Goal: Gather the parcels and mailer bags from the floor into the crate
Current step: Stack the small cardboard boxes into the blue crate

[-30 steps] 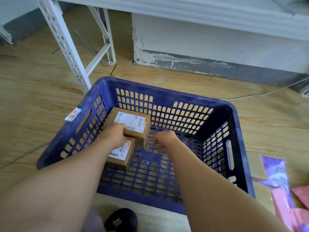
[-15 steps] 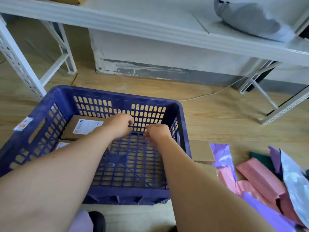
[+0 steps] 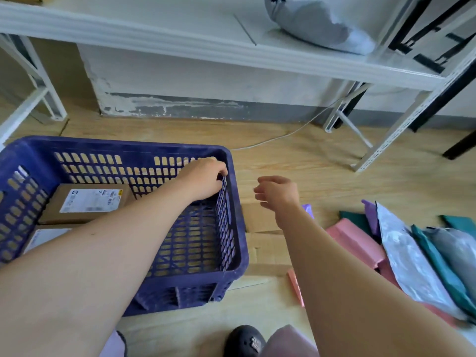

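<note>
A dark blue slotted crate (image 3: 123, 148) stands on the wooden floor at the left. Two brown labelled parcels lie in its left half; the farther parcel (image 3: 87, 202) shows fully, the nearer parcel (image 3: 43, 239) is partly hidden by my arm. My left hand (image 3: 203, 180) is inside the crate by its right wall, fingers curled against the slots, holding nothing. My right hand (image 3: 277, 193) hovers outside the crate over flat cardboard parcels (image 3: 260, 217), fingers loosely curled and empty. A heap of mailer bags lies at the right: pink bag (image 3: 355, 240), silver bag (image 3: 404, 256), teal bag (image 3: 438, 264), purple bag (image 3: 371, 215).
A white metal shelf (image 3: 206, 45) runs along the wall with a grey bag (image 3: 316, 27) on it. Its slotted legs (image 3: 394, 140) stand at the right and far left. A white cable (image 3: 278, 137) trails on the floor. My dark shoe (image 3: 244, 341) is at the bottom.
The view has swung right, bringing the mailer heap into sight. My left hand moved from the parcels to the crate's right wall. My right hand left the crate and went right over the cardboard.
</note>
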A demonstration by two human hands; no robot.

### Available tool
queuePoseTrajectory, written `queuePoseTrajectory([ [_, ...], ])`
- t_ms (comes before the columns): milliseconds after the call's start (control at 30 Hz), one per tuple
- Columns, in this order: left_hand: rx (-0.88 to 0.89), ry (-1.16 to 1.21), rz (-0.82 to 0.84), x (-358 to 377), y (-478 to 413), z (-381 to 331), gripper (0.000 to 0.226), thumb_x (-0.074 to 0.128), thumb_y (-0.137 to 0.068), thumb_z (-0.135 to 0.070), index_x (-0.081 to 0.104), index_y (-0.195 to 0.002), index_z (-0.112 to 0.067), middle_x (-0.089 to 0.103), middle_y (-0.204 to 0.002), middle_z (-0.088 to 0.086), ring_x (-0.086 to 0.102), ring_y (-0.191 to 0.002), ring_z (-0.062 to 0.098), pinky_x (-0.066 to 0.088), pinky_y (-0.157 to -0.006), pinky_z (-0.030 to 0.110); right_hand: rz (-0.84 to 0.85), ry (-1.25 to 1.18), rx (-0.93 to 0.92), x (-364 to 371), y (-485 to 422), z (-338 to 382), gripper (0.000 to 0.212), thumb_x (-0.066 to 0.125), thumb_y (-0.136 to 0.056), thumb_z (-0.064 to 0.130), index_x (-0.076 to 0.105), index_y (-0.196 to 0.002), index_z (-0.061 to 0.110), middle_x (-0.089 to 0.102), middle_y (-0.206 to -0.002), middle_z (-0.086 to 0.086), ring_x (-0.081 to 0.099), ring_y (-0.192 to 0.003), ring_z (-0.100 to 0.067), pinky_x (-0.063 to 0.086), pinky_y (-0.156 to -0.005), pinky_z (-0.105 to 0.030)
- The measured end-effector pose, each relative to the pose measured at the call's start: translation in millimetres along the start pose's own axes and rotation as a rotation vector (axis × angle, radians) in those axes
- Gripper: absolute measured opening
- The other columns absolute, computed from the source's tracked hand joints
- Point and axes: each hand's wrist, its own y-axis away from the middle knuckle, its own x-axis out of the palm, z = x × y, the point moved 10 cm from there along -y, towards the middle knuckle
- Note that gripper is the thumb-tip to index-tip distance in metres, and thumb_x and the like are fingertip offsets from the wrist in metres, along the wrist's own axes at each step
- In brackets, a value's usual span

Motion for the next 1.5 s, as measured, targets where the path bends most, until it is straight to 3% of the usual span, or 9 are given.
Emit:
queuePoseTrajectory([
  [167, 0.143, 0.029, 0.017, 15, -13, -59, 0.030, 0.050, -0.091, -0.015, 0.058, -0.120, -0.019, 0.052, -0.129, 0.001, 0.056, -0.103, 0.021, 0.048, -0.084, 0.035, -0.094, 0.011, 0.054, -47, -11, -22, 0.022, 0.050, -0.080, 0.002, 0.064, -0.077, 0.019, 0.064, -0.069, -0.003, 0.058, -0.060, -0.014, 0.048, -0.066, -0.029],
  [400, 0.278, -0.197, 0.207, 80, -26, -109, 0.039, 0.051, -0.091, -0.018, 0.051, -0.130, -0.019, 0.047, -0.134, 0.006, 0.042, -0.124, 0.026, 0.031, -0.102, 0.033, -0.093, 0.302, 0.025, -60, -35, -62, 0.025, 0.058, -0.076, 0.012, 0.071, -0.097, 0.015, 0.065, -0.082, -0.003, 0.060, -0.082, -0.022, 0.051, -0.079, -0.035],
  [600, 0.209, -0.351, 0.469, 146, -37, -112, 0.041, 0.053, -0.089, -0.018, 0.051, -0.131, -0.016, 0.050, -0.131, 0.006, 0.054, -0.113, 0.027, 0.045, -0.083, 0.035, -0.009, 0.672, -0.007, -46, -55, -98, 0.037, 0.055, -0.081, 0.012, 0.063, -0.116, 0.020, 0.065, -0.117, -0.003, 0.058, -0.110, -0.021, 0.044, -0.085, -0.025],
  [800, 0.214, -0.443, 0.556, 185, -39, -112, 0.042, 0.053, -0.089, -0.016, 0.051, -0.131, -0.016, 0.051, -0.128, 0.007, 0.054, -0.115, 0.026, 0.044, -0.083, 0.032, 0.267, 1.181, -0.167, -21, -68, -144, 0.080, 0.065, -0.074, 0.009, 0.029, -0.143, 0.027, 0.033, -0.146, -0.002, 0.028, -0.135, -0.027, 0.039, -0.103, -0.035],
  [967, 0.110, -0.516, 0.675, 211, -31, -90, 0.047, 0.059, -0.089, -0.019, 0.046, -0.134, -0.014, 0.046, -0.134, 0.009, 0.050, -0.119, 0.028, 0.041, -0.085, 0.036, 0.411, 1.386, -0.198, -13, -69, -188, 0.112, 0.076, -0.067, 0.014, 0.003, -0.150, 0.031, 0.013, -0.153, 0.001, 0.005, -0.144, -0.029, 0.021, -0.114, -0.046],
  [1167, 0.106, -0.432, 0.586, 204, -32, -96, 0.042, 0.054, -0.090, -0.018, 0.047, -0.131, -0.015, 0.047, -0.131, 0.009, 0.047, -0.121, 0.028, 0.042, -0.089, 0.037, 0.323, 1.444, -0.293, -14, -67, -186, 0.112, 0.077, -0.064, 0.025, 0.004, -0.149, 0.028, 0.034, -0.135, -0.007, 0.028, -0.132, -0.027, 0.023, -0.109, -0.040],
  [1300, 0.090, -0.293, 0.500, 183, -29, -105, 0.034, 0.047, -0.091, -0.009, 0.049, -0.124, -0.011, 0.044, -0.128, 0.011, 0.044, -0.121, 0.030, 0.043, -0.091, 0.040, 0.394, 1.376, -0.178, -24, -70, -173, 0.102, 0.079, -0.061, 0.029, 0.021, -0.144, 0.024, 0.037, -0.134, -0.007, 0.038, -0.127, -0.028, 0.034, -0.103, -0.038],
  [1400, 0.078, -0.193, 0.394, 162, -26, -112, 0.043, 0.043, -0.089, -0.003, 0.045, -0.130, -0.012, 0.042, -0.131, 0.011, 0.044, -0.119, 0.031, 0.041, -0.093, 0.040, 0.435, 1.351, -0.095, -37, -71, -152, 0.088, 0.080, -0.059, 0.026, 0.036, -0.135, 0.021, 0.042, -0.127, -0.009, 0.044, -0.118, -0.029, 0.045, -0.089, -0.035],
  [1500, 0.069, -0.143, 0.326, 143, -21, -116, 0.049, 0.044, -0.088, -0.005, 0.042, -0.136, -0.015, 0.041, -0.135, 0.010, 0.044, -0.121, 0.030, 0.040, -0.098, 0.040, 0.421, 1.376, -0.035, -57, -65, -125, 0.085, 0.080, -0.058, 0.025, 0.040, -0.133, 0.021, 0.041, -0.123, -0.010, 0.045, -0.115, -0.028, 0.050, -0.089, -0.037],
])
